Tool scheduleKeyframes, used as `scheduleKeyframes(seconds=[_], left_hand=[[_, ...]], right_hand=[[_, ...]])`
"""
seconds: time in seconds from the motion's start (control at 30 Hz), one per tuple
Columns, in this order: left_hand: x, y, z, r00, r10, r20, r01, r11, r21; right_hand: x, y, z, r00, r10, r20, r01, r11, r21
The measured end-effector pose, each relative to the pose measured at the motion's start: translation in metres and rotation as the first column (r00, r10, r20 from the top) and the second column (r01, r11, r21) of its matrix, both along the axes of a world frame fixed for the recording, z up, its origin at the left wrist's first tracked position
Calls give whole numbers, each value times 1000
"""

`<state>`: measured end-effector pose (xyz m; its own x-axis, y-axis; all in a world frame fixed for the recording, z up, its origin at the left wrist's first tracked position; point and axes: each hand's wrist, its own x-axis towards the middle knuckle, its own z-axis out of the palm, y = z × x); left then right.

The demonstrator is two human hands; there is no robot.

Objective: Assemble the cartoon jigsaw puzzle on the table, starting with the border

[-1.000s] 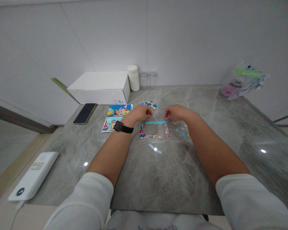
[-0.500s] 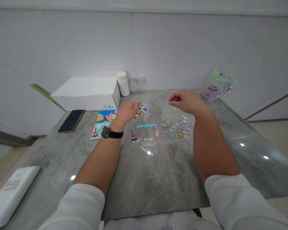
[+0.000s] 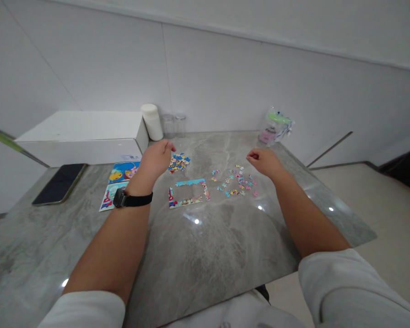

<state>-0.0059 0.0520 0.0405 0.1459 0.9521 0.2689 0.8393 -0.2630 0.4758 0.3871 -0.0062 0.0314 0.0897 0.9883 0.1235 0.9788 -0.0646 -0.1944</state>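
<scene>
My left hand (image 3: 157, 157), with a black watch (image 3: 120, 197) on its wrist, is closed above the table, left of a pile of blue and yellow puzzle pieces (image 3: 179, 161). Its fingertips are turned away, so anything between them is hidden. Over on the right, my right hand (image 3: 263, 160) hovers with fingers curled together, beyond a scatter of pastel puzzle pieces (image 3: 241, 181). Whatever it may hold is too small to see. Between my forearms lies a joined puzzle border (image 3: 187, 201) with a hollow middle. Picture cards (image 3: 122, 172) rest partly behind my left wrist.
On the grey table (image 3: 218, 255), a white box (image 3: 85, 148), a white bottle (image 3: 152, 123) and two clear glasses (image 3: 180, 125) stand at the back. A phone (image 3: 59, 183) lies at left. A plastic bag with a green-and-pink item (image 3: 275, 128) sits at the back right.
The view has swung to the right and tilted. My right hand has come lower, nearer the right side of the loose pieces. My left hand stays near the pile, still closed.
</scene>
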Motion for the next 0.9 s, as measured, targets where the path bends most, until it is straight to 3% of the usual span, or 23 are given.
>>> scheduleKeyframes(seconds=[0.17, 0.27, 0.47, 0.9], left_hand=[[2, -3, 5, 995, -14, 95, 14, 1000, 7], [7, -6, 9, 991, -37, 126, 42, 999, -34], [15, -16, 15, 988, -27, 149, 41, 995, -93], [16, -14, 9, 968, -75, 240, 106, 987, -122]], right_hand=[[34, -14, -55, 992, -121, -17, 122, 993, 5], [47, -17, -73, 986, -160, -46, 159, 987, -15], [62, -16, -76, 986, -161, -48, 161, 987, 5], [69, -12, -86, 998, 58, 16, -56, 991, -123]])
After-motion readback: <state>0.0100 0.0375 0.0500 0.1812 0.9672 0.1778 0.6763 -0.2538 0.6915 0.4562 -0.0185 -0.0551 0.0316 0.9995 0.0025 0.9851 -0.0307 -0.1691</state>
